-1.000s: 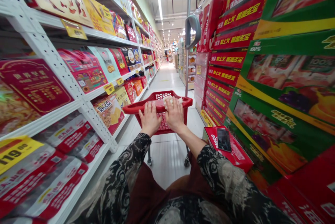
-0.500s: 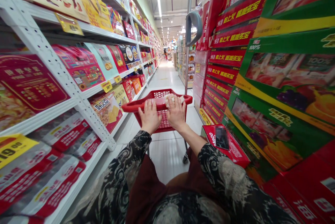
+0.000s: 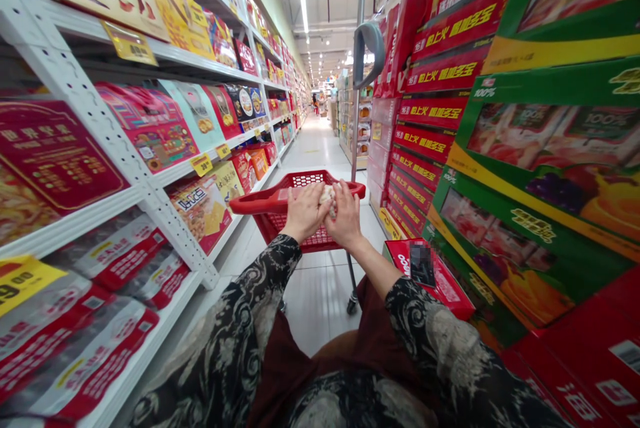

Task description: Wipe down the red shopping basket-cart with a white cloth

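A red plastic shopping cart [image 3: 260, 203] stands right in front of me, its handle bar running across at waist height. My left hand [image 3: 304, 211] rests at the bar, its fingers curled in against a crumpled whitish cloth [image 3: 328, 197]. From the other side my right hand [image 3: 345, 216] closes round the same cloth, so that the two hands meet over the bar's right half. Most of the cloth is hidden by fingers, and its exact kind is hard to make out.
White shelves [image 3: 150, 205] with boxed and bagged goods line the left. Stacked red cartons [image 3: 425, 141] and green gift boxes [image 3: 530, 141] rise on the right. A phone-like dark object [image 3: 423, 264] lies on a low red box [image 3: 453, 295]. A metal pole [image 3: 358, 128] with a grey loop stands beyond the cart.
My left hand has moved right along the bar to the cloth. My right hand has turned from lying flat over it to gripping it. The cart has barely shifted.
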Demonstrator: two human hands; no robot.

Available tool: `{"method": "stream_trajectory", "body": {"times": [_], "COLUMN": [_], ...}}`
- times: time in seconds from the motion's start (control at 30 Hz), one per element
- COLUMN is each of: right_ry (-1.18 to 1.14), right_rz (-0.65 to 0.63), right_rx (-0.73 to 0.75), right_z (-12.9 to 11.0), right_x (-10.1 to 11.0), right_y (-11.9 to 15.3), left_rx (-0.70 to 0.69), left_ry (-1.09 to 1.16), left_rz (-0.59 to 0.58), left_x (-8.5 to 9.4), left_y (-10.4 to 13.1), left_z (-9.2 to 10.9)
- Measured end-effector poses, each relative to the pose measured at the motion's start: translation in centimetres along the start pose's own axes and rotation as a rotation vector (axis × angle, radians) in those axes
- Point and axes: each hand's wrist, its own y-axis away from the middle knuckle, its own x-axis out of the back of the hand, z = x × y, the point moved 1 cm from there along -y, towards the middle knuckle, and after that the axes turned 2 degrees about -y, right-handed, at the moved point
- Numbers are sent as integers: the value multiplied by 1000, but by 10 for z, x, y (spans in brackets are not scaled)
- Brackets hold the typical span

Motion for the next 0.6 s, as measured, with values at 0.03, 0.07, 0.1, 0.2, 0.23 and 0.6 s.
{"method": "stream_trajectory", "body": {"times": [0.03,0.07,0.1,0.2,0.23,0.6], "right_ry": [5,5,1,-22,-26,100], "right_rz": [10,7,-4,-32,-34,-71], "right_rx": [-8,-12,-9,13,17,-97], "right_z": [4,8,12,19,21,29], "right_x": [2,5,7,11,13,11], "right_y": [1,1,2,0,-1,-10], "left_rx": [15,23,25,1,-12,-101], "left_ry": [-29,-63,-97,-166,-175,-200], "left_rz": [21,51,85,158,158,79], "left_x": [-1,-2,-2,-1,0,-16], "left_y": [-1,-1,-2,-4,-4,-4], "left_z": [1,2,4,7,7,17]}}
